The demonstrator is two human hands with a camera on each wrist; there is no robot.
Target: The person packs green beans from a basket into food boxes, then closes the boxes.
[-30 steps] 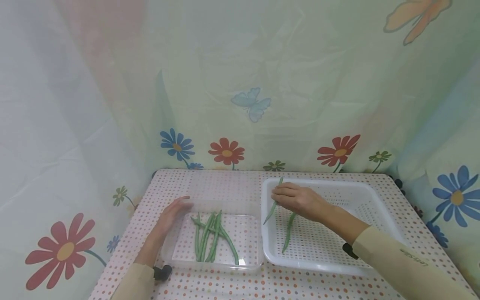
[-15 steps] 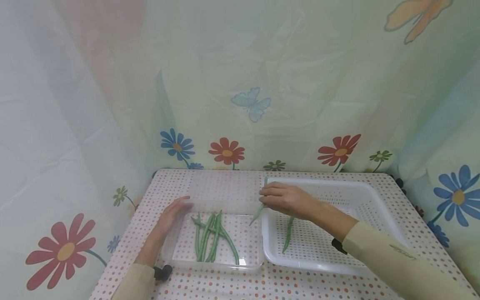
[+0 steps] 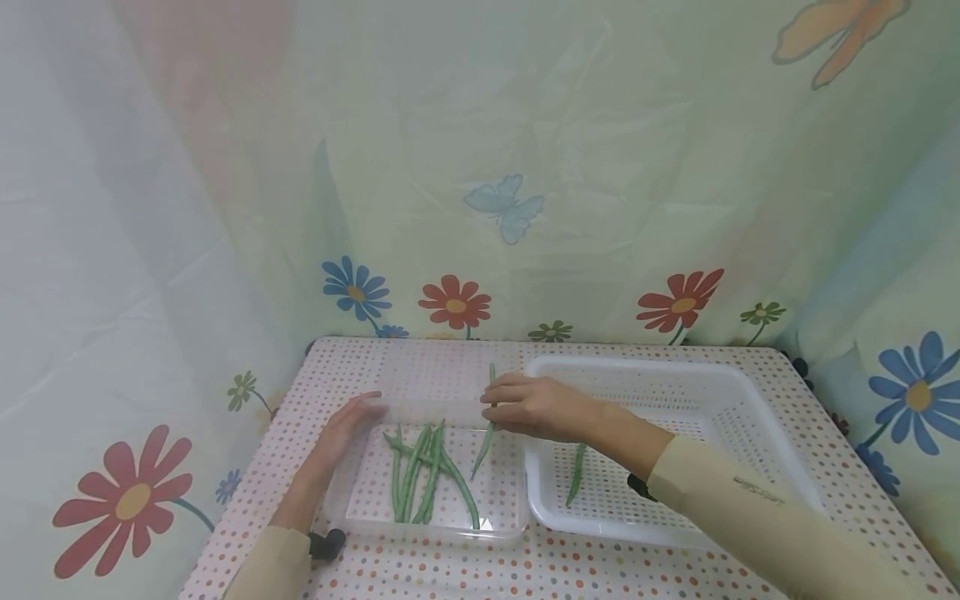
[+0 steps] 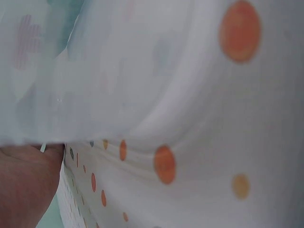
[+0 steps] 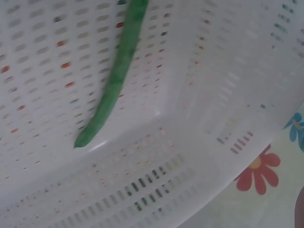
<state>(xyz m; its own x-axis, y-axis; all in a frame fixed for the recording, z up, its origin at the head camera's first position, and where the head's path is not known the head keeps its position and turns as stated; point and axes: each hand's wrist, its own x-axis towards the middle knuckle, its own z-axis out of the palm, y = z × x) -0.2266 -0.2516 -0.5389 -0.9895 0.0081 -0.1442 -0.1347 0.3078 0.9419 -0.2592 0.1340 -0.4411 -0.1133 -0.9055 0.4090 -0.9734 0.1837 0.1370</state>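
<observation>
My right hand pinches a green bean over the right part of a clear plastic container. Several green beans lie crossed inside that container. Against its left side rests my left hand, fingers reaching to the back left corner. The left wrist view shows part of the left hand beside the blurred container wall. One more green bean lies in the white perforated basket, partly hidden by the right hand in the head view. The right wrist view shows this basket bean up close.
A clear plastic flap extends behind the container. Container and basket stand side by side on a table with a dotted cloth. A flowered curtain hangs around the back and sides.
My right hand has moved left with the pinched green bean, from above the basket's left rim to above the clear container. The left hand has stayed in place.
</observation>
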